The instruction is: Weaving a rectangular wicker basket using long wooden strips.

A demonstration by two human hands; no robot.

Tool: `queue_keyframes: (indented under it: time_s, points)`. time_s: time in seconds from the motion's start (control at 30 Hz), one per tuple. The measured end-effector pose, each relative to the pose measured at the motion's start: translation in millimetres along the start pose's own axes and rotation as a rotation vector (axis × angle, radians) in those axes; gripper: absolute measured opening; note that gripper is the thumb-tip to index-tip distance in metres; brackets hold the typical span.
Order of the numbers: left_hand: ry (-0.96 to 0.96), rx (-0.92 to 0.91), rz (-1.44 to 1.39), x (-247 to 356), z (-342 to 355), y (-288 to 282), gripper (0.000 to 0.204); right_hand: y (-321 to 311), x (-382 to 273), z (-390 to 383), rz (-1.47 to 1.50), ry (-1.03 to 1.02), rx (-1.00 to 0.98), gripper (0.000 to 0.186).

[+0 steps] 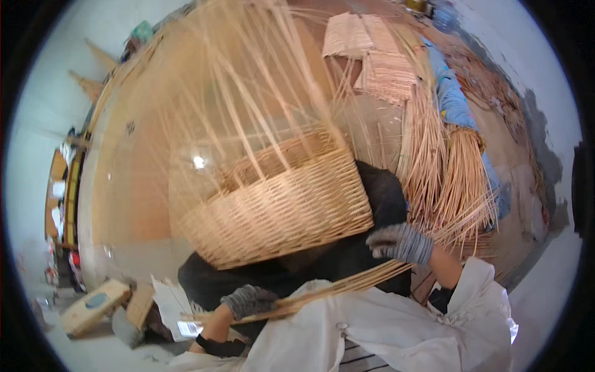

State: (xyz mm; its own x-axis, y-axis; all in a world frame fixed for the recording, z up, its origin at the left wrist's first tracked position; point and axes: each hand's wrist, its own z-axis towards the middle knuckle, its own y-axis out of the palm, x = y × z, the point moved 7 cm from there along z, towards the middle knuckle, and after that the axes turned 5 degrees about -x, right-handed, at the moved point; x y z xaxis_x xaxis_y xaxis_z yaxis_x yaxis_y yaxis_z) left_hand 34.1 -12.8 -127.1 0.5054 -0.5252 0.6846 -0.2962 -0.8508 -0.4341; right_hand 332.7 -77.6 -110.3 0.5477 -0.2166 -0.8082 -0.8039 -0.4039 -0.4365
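Note:
A half-woven wicker basket (285,211), rectangular with long upright stakes, rests tilted across my dark-trousered knees. The stakes are smeared by motion. A loose bundle of long willow rods (347,279) lies slantwise over my lap, beneath the basket. My left hand (251,302), in a grey knitted glove, is closed around the rods near their left end. Just off the basket's lower right corner is my right hand (400,243), gloved the same way, its fingers stretched toward the basket and holding nothing I can see. The rods run below it toward the right.
Bundles of peeled rods (446,167) lie on the floor at right, beside a blue cloth (455,93). Flat woven panels (387,71) lie at the far side. Wooden blocks (99,304) sit at lower left. A shelf (65,192) stands by the left wall.

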Motion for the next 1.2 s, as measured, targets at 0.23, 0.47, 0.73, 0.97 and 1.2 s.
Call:
queue_keyframes:
  time_s: [0.23,0.47,0.73,0.97,1.2]
  points:
    - [-0.199,0.752,0.248,-38,-50,0,0.014,98,-30,31,-0.399,-0.363,-0.086,0.037]
    - [-0.49,1.497,0.162,-22,-145,37,0.035,90,-61,50,-0.368,-0.23,0.031,0.023]
    - [-0.517,2.001,-1.687,-155,-180,164,0.05,65,-131,26,-0.754,-0.414,0.307,0.018]
    - [0.092,1.982,-1.9,-143,-168,151,0.033,95,-85,75,-0.624,-0.269,-0.053,0.024]
    - [0.155,1.99,-1.894,-127,-178,137,0.034,142,-128,77,-0.61,-0.456,-0.032,0.045]
